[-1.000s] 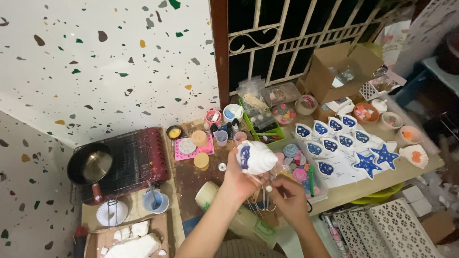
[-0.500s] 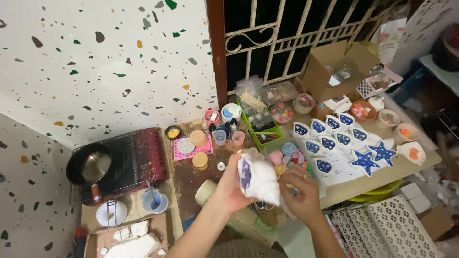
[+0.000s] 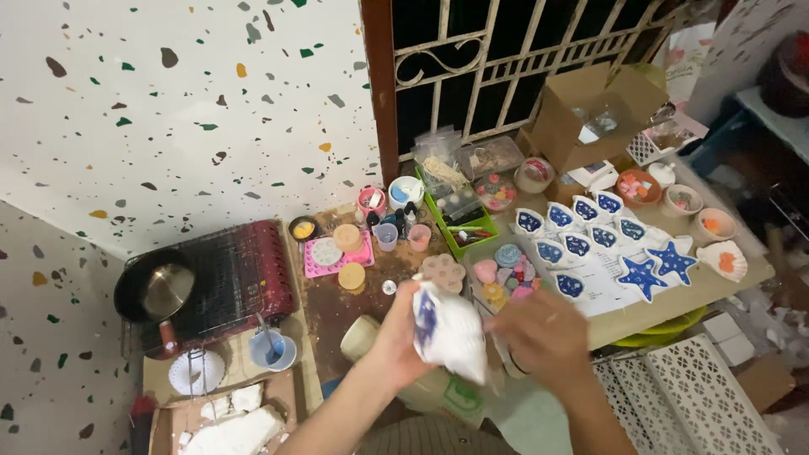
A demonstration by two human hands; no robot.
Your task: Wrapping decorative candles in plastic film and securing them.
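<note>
Your right hand (image 3: 546, 337) has slid off the white shell-shaped cast (image 3: 449, 329) since half a second ago and now blurs just right of it, fingers spread as far as the smear shows; whether it pinches anything you cannot tell. Your left hand (image 3: 396, 337) is wrapped around the cast's left side, holding it tilted above the near edge of the table (image 3: 716, 291).

Going left to right: a dark pan (image 3: 156, 291) sits on a red wire rack (image 3: 240, 270) at far left, with a blue cup (image 3: 271, 350) near it. Mid-table lie a pink silicone mould (image 3: 333, 255) and small plastic cups (image 3: 403, 237). To the right, glossy blue-filled shell pieces (image 3: 581, 227) and two blue stars (image 3: 657, 268) rest on white paper, looking finished. The cast you hold is matte, chalky and ribbed, with only a blue patch on its left face, so its work seems only partly done.
</note>
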